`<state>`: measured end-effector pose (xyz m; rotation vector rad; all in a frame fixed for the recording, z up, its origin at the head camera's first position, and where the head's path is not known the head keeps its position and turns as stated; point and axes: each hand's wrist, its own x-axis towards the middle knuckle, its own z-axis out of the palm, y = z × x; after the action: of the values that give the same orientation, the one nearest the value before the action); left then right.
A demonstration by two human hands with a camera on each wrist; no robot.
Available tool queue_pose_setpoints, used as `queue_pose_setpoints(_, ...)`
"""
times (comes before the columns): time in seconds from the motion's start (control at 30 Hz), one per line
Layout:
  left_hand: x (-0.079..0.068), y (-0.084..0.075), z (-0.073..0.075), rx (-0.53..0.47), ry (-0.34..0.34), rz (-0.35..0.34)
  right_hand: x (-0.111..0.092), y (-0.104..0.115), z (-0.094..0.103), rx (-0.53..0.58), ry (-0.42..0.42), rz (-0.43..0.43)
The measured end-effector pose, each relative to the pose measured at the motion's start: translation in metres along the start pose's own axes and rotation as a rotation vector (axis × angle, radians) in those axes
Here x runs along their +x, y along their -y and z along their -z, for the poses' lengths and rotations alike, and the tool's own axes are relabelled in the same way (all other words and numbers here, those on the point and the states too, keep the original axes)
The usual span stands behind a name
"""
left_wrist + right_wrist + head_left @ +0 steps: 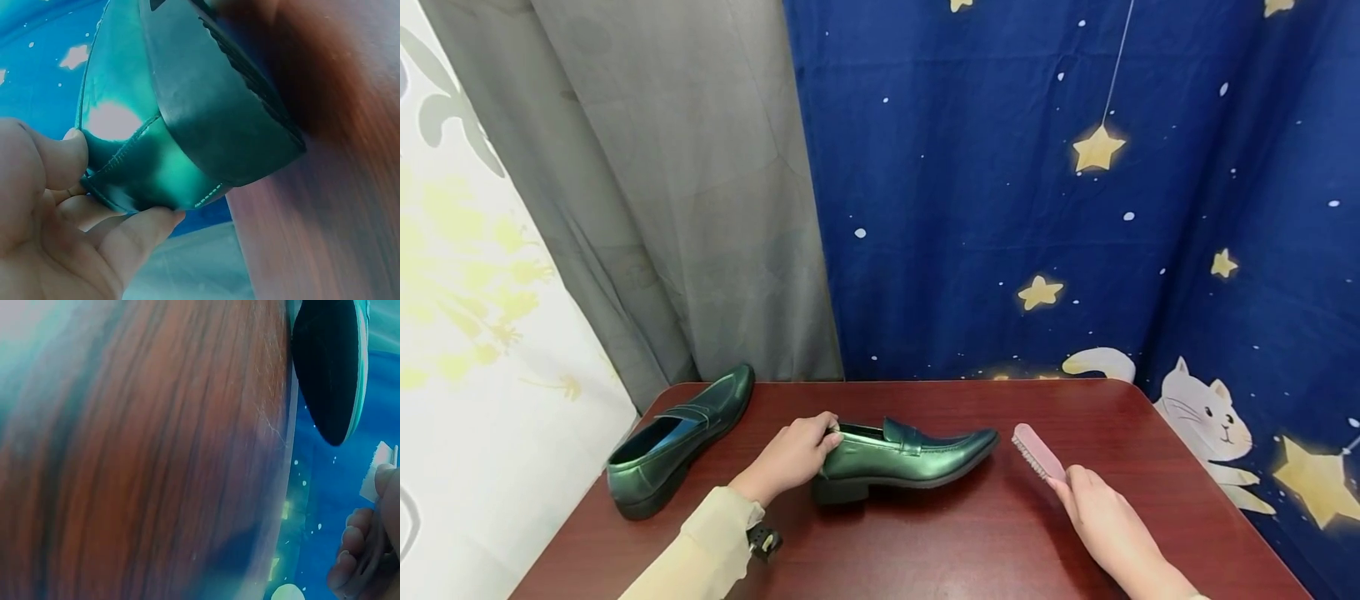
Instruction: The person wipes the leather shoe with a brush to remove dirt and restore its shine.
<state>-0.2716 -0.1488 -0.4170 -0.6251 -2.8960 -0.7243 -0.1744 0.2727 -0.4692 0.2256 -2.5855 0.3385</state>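
Note:
My left hand (802,454) grips a shiny green loafer (917,458) by the rim at its heel, the toe pointing right. In the left wrist view, my thumb and fingers pinch the back edge above the dark heel block (212,106). The dark sole (328,369) shows in the right wrist view, with the toe lifted off the table. My right hand (1105,521) holds a pink brush (1037,450) by its handle end. Its pale bristles (376,469) face left toward the shoe, and a gap separates brush and toe.
A matching green loafer (681,442) stands at the table's left edge, toe pointing away. The reddish-brown wooden table (925,558) runs back to a grey curtain (700,208) and a blue star-patterned curtain (970,192). A black band (764,542) is at my left wrist.

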Motion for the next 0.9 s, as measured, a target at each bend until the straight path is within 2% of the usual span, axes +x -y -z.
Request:
queue_pose_setpoints(0.4, 0.025, -0.002, -0.013, -0.033, 0.005, 0.044, 0.009, 0.011, 0.0, 0.013, 0.072, -0.053)
queue_pose_setpoints(0.67, 0.024, 0.007, -0.018, -0.129, -0.113, 0.135, 0.011, 0.016, -0.006, 0.016, 0.043, -0.033)
queue_pose_setpoints(0.83, 0.02, 0.007, -0.021, -0.121, -0.155, 0.126, 0.014, 0.022, -0.005, 0.034, 0.127, -0.091)
queue_pose_setpoints(0.9, 0.018, 0.007, -0.021, -0.125, -0.152, 0.117, 0.015, 0.025, -0.004, 0.035, 0.154, -0.106)
